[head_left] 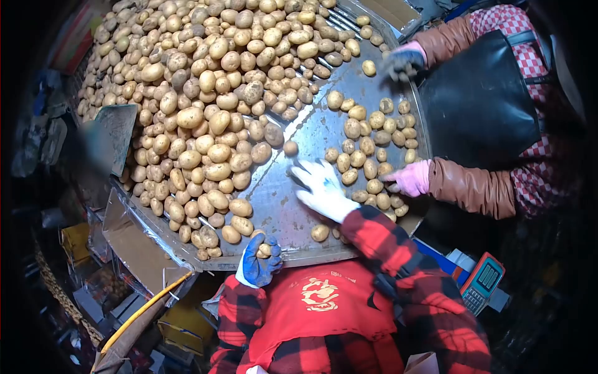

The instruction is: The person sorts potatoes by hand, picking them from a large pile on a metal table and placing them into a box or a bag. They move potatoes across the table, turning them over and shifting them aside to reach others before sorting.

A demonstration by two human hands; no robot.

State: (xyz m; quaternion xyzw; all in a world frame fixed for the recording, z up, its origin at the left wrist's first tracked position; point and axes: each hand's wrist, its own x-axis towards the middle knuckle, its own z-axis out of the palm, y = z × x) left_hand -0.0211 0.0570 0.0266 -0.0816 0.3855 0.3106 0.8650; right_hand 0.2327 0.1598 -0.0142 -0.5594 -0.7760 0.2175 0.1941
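My left hand (pixel 256 265), in a blue and white glove, is closed around a potato (pixel 264 250) at the near edge of the metal table (pixel 280 212). Part of that potato is covered by the fingers. Stretched over the middle of the table is my right hand (pixel 325 189) in a white glove, its fingers spread and nothing in its grasp. Just beyond those fingertips lies a single brown potato (pixel 290 148). A large pile of potatoes (pixel 199 112) covers the left and far part of the table.
Across at the right, a co-worker's pink-gloved hand (pixel 412 179) touches a smaller group of potatoes (pixel 367 146); their other dark-gloved hand (pixel 402 62) is blurred. A cardboard box (pixel 137 243) stands below the left edge. A scale with keypad (pixel 483 283) sits at lower right.
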